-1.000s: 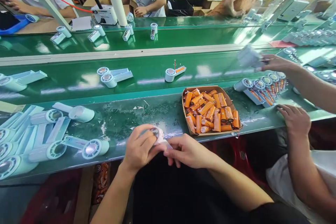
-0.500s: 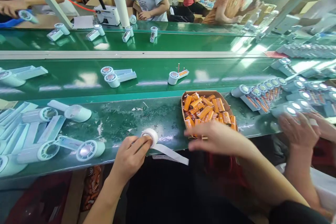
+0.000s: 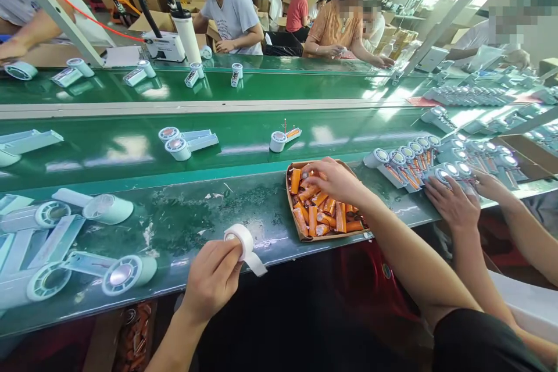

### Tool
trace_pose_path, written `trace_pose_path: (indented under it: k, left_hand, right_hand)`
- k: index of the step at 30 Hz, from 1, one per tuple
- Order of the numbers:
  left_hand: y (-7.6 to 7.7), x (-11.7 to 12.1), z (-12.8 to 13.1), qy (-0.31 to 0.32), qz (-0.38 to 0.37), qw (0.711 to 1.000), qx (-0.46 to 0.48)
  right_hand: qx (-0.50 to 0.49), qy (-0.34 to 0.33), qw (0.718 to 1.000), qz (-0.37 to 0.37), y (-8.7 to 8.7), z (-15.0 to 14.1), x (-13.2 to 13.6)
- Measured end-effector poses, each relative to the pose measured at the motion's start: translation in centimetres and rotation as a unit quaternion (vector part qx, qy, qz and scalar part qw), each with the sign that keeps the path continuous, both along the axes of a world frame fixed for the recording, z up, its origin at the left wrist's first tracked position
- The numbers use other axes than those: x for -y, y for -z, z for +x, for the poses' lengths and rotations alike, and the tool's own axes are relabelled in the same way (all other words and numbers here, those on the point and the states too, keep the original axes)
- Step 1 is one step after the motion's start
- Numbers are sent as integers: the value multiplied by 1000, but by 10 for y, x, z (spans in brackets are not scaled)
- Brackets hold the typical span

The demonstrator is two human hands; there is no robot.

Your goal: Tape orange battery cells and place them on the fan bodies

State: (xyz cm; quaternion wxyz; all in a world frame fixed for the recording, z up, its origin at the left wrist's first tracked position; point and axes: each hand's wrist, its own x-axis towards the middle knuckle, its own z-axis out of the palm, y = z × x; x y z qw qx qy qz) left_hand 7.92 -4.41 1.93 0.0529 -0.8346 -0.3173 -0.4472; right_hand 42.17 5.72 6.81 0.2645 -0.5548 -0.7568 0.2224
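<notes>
My left hand (image 3: 213,279) is closed round a roll of white tape (image 3: 244,239), holding it above the front edge of the bench. A short loose end of tape hangs down on its right. My right hand (image 3: 335,181) reaches over a shallow cardboard box (image 3: 293,216) filled with orange-wrapped cylinders (image 3: 329,209) that look like battery cells. Its fingers are bent and apart, touching or just above the cells at the back of the box; the fingertips are partly hidden.
Pale blue round-headed housings (image 3: 131,275) lie piled at the left. Other housings stand on the green conveyor (image 3: 244,139), one with an orange cell and wires (image 3: 279,140). At the right, a co-worker's hands (image 3: 453,200) touch rows of housings. Across the conveyor, several people work.
My right hand has moved from the box's front edge in over the cells. The loose tape end looks shorter, and my left hand has tilted the roll. The view has shifted right.
</notes>
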Motion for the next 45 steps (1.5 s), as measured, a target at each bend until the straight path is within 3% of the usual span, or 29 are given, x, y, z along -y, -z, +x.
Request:
trace_pose_path:
  k: [2,4,7,10,11,13,15,17,22,29,33,36,38,40,42,44,45]
  left_hand:
    - [-1,-1,4,10,-5,1000,-2]
    - [-3,-2,7,20,-11,1000,-9]
    - [-5,-4,12,41,-19,999,-30]
    - [-8,-4,17,74,-20,996,-48]
    - [-9,-4,19,83,-20,995,-57]
    - [-12,-3,22,101,-21,991,-82]
    - [-16,-2,23,116,-23,986,-120]
    - [-20,-1,23,130,-22,978,-163]
    - [-31,2,20,174,3,953,-249]
    - [-47,3,18,219,26,920,-323]
    - [-57,6,18,216,33,910,-352]
    - [-68,6,17,214,35,904,-369]
    - [-75,3,17,209,44,901,-379]
    - [-79,0,19,188,57,903,-381]
    - [-76,2,25,153,64,920,-355]
    - [-65,11,33,114,46,949,-289]
    - [-56,18,38,100,25,965,-243]
  right_hand:
    - [-185,72,980,7,0,2,3]
    - [-339,106,935,-11,-5,-4,11]
    - [-504,84,849,-133,-12,-22,36]
    - [-518,-1,816,-255,-12,-43,68]
    - [-497,-35,824,-271,-10,-48,78]
    - [-409,-88,873,-251,-7,-54,94]
    - [-287,-121,935,-172,-7,-56,104]
    - [-191,-154,965,-98,-11,-55,107]
    - [-115,-193,973,-61,-24,-44,105]
    - [12,-206,965,-159,-17,-52,111]
    - [-25,-222,955,-194,-11,-56,116]
    - [-125,-233,925,-274,-7,-52,118]
    - [-238,-191,900,-311,3,-57,124]
    - [-393,-89,867,-294,18,-72,135]
    - [-541,42,807,-230,35,-94,146]
    - [-629,143,746,-167,46,-112,153]
    - [-646,171,729,-147,48,-116,153]
